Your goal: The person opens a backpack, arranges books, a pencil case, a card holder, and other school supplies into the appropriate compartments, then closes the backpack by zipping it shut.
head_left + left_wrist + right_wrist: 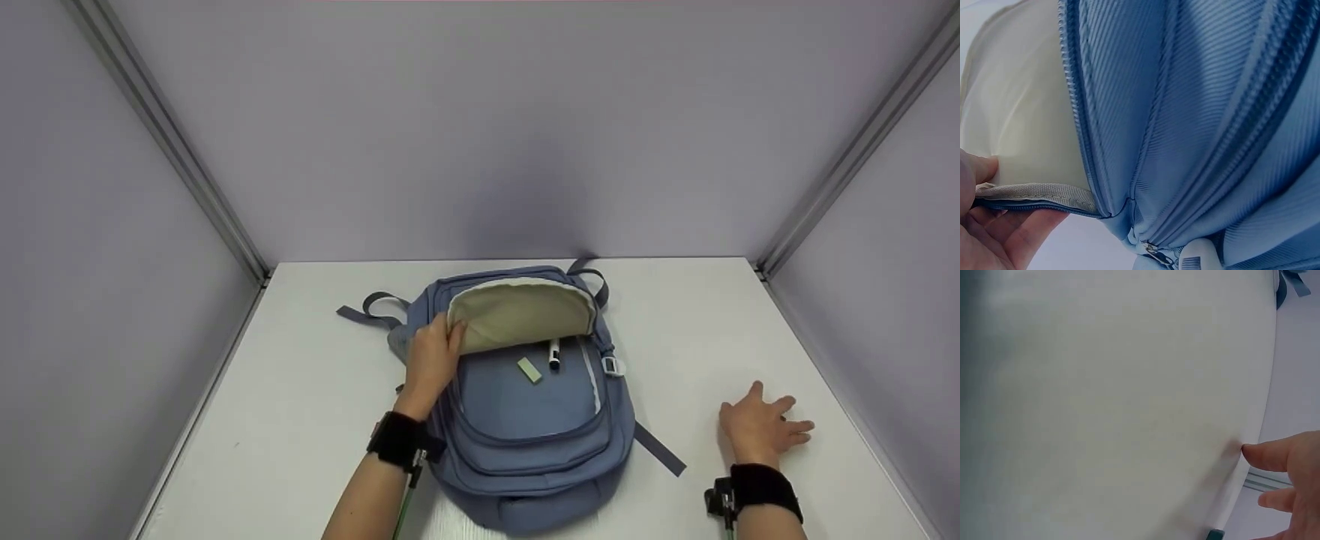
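Observation:
A blue backpack (536,465) lies on the white table with its front pocket unzipped. My left hand (435,360) pinches the left edge of the pocket's flap (525,311), folded back so its pale lining shows. In the left wrist view, the thumb (985,167) is on the lining and the fingers are beneath the zipper edge. On the blue fabric below the flap are a small pale green block (529,370) and a white marker with a black end (554,355), its upper part under the flap. My right hand (761,425) is at the table's right side, fingers spread, holding nothing.
Grey straps (660,448) stick out from the backpack at the right and upper left. A white buckle (613,366) sits on its right side. Pale walls (510,135) enclose the white table (315,420) at the back and both sides.

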Demonstrator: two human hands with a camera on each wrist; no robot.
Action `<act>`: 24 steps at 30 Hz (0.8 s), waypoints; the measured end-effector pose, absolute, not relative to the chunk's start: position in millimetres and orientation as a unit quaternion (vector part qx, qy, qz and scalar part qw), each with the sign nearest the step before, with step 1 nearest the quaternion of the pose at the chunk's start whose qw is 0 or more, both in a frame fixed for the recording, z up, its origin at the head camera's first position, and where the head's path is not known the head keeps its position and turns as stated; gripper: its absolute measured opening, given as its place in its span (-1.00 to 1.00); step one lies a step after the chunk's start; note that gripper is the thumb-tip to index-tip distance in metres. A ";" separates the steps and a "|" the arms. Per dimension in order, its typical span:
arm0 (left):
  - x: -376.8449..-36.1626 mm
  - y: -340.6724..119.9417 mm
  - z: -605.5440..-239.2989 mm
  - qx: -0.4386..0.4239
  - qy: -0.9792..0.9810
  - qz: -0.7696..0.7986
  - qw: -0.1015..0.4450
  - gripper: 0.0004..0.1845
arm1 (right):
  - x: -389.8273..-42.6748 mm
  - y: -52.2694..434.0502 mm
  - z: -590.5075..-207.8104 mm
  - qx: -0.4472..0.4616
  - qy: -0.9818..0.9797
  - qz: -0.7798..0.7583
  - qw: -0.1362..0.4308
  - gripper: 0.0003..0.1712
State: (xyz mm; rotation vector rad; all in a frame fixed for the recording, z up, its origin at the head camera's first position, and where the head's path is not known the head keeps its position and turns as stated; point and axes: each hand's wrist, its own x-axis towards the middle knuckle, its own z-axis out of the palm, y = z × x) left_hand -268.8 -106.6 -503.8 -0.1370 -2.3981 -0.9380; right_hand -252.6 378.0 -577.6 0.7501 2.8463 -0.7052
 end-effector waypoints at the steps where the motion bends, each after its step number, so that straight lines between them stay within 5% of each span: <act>1: -268.8 -106.7 -503.8 -0.051 -0.893 -0.350 0.277 -0.69 | -251.9 380.4 -577.3 0.252 0.937 -0.232 0.066 -0.13; 12: -267.5 -106.6 -502.5 -0.050 -0.894 -0.349 0.276 -0.70 | -247.0 381.6 -567.0 0.223 0.950 -0.190 0.107 -0.57; 24: -267.0 -106.2 -500.8 -0.040 -0.904 -0.342 0.255 -0.69 | -247.8 381.9 -564.3 0.194 0.953 -0.214 0.091 -0.62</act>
